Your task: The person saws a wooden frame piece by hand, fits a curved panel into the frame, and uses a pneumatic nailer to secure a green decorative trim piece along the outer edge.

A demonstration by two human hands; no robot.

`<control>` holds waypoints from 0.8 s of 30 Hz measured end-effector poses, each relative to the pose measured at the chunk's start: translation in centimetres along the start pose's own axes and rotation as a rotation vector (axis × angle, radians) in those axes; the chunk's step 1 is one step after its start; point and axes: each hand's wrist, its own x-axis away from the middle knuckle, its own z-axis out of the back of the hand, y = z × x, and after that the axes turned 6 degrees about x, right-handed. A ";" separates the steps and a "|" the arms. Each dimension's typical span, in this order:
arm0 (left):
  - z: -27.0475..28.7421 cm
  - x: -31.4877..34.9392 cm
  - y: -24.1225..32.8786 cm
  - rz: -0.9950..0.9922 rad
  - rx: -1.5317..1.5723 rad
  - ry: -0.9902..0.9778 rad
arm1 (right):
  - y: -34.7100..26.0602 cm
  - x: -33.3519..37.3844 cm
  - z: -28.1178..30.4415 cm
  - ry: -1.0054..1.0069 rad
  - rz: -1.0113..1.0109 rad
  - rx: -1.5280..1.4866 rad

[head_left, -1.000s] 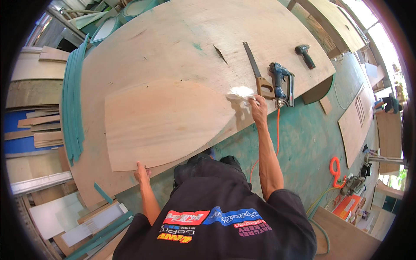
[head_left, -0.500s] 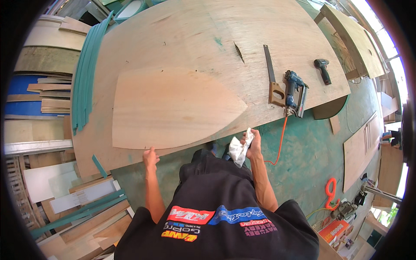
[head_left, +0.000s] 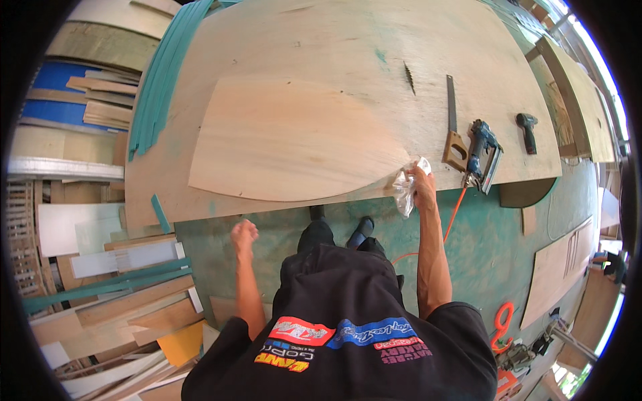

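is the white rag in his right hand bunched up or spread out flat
Bunched up. The white rag is crumpled in the right hand, hanging in folds at the pointed end of the curved plywood panel, not laid flat.

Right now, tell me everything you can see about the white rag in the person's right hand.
The rag is a crumpled piece of thin white cloth or paper; which one cannot be told. The right hand grips its upper part, with a bit sticking out above the fingers and the rest hanging loose below. It sits at the near edge of the big plywood sheet, by the pointed tip of the curved plywood panel, and seems to touch that edge.
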 end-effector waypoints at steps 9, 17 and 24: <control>7.6 -17.6 12.2 -0.384 -0.431 0.460 | 2.4 -3.1 -0.9 0.016 0.089 0.230; 4.3 -20.7 16.6 -0.352 -0.841 0.230 | 1.8 -3.3 -1.8 0.158 0.138 0.470; 13.6 -25.0 15.0 -0.288 -0.713 0.204 | 1.6 -1.1 -3.0 0.227 0.110 0.354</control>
